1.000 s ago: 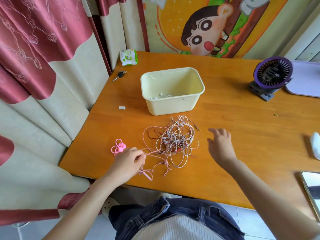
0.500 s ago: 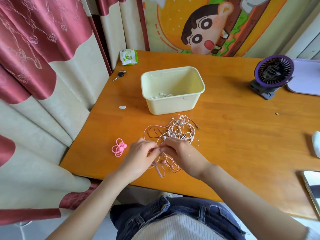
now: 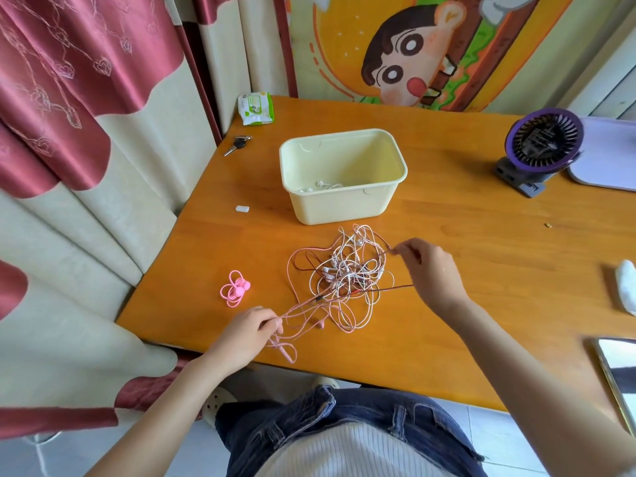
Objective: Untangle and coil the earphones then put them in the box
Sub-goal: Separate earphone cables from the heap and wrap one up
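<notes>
Wooden table (image 3: pixel 481 256), seen from above. Cream plastic box (image 3: pixel 344 206) stands upright at table centre, open top, with white earphones (image 3: pixel 321 185) lying on its floor at the near left side.

Tangle of earphones (image 3: pixel 347 273), pink, white and dark red cables, lies on the table just beside the box at its 6 o'clock, not touching it as far as I can tell. The tangle sits between the hands: right hand (image 3: pixel 432 270) at its 3 o'clock, left hand (image 3: pixel 246 333) at its 7 o'clock.

Right hand: back up, fingers curled, fingertips pinching a thin dark cable end at the tangle's upper right edge. A second dark strand runs taut from the tangle toward the palm; grip on it is hidden.

Left hand: near the table's front edge, fingers curled in, pinching several pink strands pulled out of the tangle; a pink plug end loops below the hand.

Pink coiled earphones (image 3: pixel 234 288) lie apart, at the tangle's 9 o'clock, 12 o'clock from the left hand.
</notes>
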Available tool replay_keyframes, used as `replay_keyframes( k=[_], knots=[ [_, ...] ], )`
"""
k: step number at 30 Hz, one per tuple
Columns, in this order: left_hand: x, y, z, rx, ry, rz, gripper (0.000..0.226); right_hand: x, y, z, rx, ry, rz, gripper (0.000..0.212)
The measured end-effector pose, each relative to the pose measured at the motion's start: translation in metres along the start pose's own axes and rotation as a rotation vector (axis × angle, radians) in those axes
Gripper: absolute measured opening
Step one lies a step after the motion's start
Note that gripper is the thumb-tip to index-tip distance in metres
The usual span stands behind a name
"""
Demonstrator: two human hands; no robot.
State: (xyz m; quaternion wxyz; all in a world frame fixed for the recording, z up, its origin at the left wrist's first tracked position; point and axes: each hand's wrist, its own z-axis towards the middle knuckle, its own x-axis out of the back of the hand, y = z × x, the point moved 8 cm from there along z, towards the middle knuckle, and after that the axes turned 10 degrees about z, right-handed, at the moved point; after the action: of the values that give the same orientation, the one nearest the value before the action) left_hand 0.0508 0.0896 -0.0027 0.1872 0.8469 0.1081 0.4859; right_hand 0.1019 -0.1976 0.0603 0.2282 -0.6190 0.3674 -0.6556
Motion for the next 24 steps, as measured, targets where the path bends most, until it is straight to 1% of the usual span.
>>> replay_keyframes(
  k=[2, 3, 5, 6, 8, 10, 12, 13, 16, 18, 20, 22, 24],
  knots=[
    [0.005, 0.006, -0.001, -0.009, 0.036, 0.020, 0.028, -0.011, 0.005, -0.005, -0.019, -0.089, -0.148, 0.025],
    [0.008, 0.012, -0.002, -0.023, 0.059, 0.037, 0.029, -0.020, 0.004, -0.009, 0.009, -0.159, -0.229, 0.025],
    [0.015, 0.025, -0.002, -0.059, 0.098, 0.066, 0.029, -0.039, -0.008, -0.022, 0.134, -0.261, -0.320, 0.030],
    [0.017, 0.031, -0.003, -0.075, 0.110, 0.080, 0.028, -0.045, -0.020, -0.029, 0.212, -0.270, -0.301, 0.034],
    [0.021, 0.046, -0.004, -0.117, 0.138, 0.102, 0.028, -0.052, -0.053, -0.046, 0.389, -0.267, -0.179, 0.036],
    [0.025, 0.064, -0.007, -0.183, 0.175, 0.102, 0.026, -0.067, -0.080, -0.066, 0.541, -0.350, -0.086, 0.032],
    [0.029, 0.079, -0.011, -0.235, 0.213, 0.091, 0.021, -0.085, -0.093, -0.080, 0.618, -0.463, -0.067, 0.034],
    [0.031, 0.083, -0.012, -0.248, 0.231, 0.088, 0.018, -0.091, -0.094, -0.083, 0.606, -0.502, -0.050, 0.034],
    [0.032, 0.084, -0.015, -0.273, 0.247, 0.029, 0.013, -0.097, -0.089, -0.076, 0.463, -0.558, 0.037, 0.026],
    [0.033, 0.080, -0.016, -0.286, 0.242, 0.002, 0.015, -0.100, -0.084, -0.074, 0.414, -0.606, 0.025, 0.026],
    [0.031, 0.074, -0.015, -0.280, 0.224, 0.034, 0.018, -0.100, -0.079, -0.073, 0.408, -0.634, -0.033, 0.027],
    [0.032, 0.064, -0.013, -0.249, 0.218, 0.041, 0.014, -0.094, -0.075, -0.068, 0.416, -0.610, -0.039, 0.027],
    [0.030, 0.052, -0.013, -0.223, 0.189, 0.009, 0.015, -0.082, -0.071, -0.058, 0.413, -0.521, -0.003, 0.021]
  ],
)
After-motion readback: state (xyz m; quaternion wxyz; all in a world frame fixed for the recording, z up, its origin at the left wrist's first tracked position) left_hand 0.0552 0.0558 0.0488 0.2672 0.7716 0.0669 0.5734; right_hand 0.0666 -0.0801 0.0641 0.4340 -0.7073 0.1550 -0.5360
